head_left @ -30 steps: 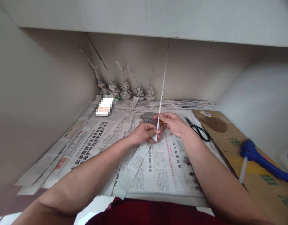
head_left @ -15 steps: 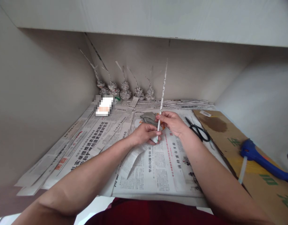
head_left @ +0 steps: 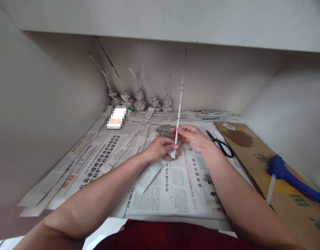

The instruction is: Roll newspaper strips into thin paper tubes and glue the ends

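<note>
From where I stand, the person's left hand [head_left: 161, 149] has its grip pinched on the bottom end of a slender rolled-newspaper tube [head_left: 180, 100], while the grip of the right hand [head_left: 192, 137] holds it between thumb and fingers a little higher up. The tube stands nearly upright between them, above the newspaper sheets [head_left: 175, 196], its thin tip rising toward the overhanging panel [head_left: 160, 21]. A newspaper strip [head_left: 149, 175] trails from beneath the left hand toward the person. Just behind the hands sits a crumpled grey cloth [head_left: 163, 130]. Black-handled scissors [head_left: 226, 149] lie beside the right forearm, near flattened cardboard [head_left: 234, 137] bearing a blue glue gun [head_left: 292, 180]. Along the back, five gourd-shaped woven paper pieces [head_left: 140, 103] stand left of paper sticks [head_left: 193, 116].
</note>
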`<act>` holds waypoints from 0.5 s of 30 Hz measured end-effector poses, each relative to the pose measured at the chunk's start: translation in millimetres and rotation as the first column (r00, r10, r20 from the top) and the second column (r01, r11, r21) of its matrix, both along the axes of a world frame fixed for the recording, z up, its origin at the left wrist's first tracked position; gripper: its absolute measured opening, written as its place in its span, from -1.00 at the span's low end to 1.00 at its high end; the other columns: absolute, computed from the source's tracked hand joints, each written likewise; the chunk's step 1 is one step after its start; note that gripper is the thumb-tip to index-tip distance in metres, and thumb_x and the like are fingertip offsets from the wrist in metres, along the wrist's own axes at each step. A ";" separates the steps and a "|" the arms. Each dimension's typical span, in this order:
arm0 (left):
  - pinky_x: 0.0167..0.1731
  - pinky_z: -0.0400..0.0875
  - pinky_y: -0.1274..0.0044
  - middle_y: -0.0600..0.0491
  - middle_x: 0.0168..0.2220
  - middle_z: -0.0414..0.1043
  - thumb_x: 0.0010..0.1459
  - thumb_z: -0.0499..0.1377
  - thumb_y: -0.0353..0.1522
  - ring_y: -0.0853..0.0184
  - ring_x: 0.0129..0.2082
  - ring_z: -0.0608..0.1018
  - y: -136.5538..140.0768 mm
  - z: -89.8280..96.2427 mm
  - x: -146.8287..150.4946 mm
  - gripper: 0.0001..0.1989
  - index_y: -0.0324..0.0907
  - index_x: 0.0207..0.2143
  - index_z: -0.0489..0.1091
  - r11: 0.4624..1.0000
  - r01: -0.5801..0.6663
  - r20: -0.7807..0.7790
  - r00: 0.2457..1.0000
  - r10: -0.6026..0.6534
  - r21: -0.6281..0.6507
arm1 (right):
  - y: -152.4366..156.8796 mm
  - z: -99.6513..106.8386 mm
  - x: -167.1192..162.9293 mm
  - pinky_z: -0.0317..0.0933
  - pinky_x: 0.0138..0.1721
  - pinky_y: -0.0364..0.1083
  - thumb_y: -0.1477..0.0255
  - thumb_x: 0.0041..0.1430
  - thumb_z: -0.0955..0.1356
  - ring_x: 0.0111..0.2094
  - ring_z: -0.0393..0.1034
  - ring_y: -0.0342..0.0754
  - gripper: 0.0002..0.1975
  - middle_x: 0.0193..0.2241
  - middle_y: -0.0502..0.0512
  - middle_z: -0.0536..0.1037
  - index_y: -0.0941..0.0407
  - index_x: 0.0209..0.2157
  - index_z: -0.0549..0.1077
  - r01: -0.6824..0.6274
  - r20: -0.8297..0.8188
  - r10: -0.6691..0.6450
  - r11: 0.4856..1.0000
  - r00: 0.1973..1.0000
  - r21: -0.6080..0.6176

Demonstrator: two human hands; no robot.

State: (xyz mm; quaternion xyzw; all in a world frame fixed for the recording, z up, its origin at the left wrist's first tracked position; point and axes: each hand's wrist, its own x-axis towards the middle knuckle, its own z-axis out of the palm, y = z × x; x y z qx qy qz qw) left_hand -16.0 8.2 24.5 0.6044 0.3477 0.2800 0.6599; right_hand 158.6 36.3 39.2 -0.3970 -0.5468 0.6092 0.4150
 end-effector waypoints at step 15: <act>-0.48 0.48 0.54 -0.04 -0.37 0.48 0.01 0.24 -0.13 0.35 -0.41 0.53 3.1 -4.5 -2.7 -0.65 -0.28 -0.38 0.45 0.999 0.043 -0.011 0.999 -0.043 0.010 | 0.9 -1.7 -0.3 0.12 -0.55 -0.17 0.22 -0.17 0.52 -0.56 0.29 -0.20 -0.70 -0.50 0.03 0.52 0.15 -0.50 0.49 0.132 0.010 -0.133 0.991 0.991 0.023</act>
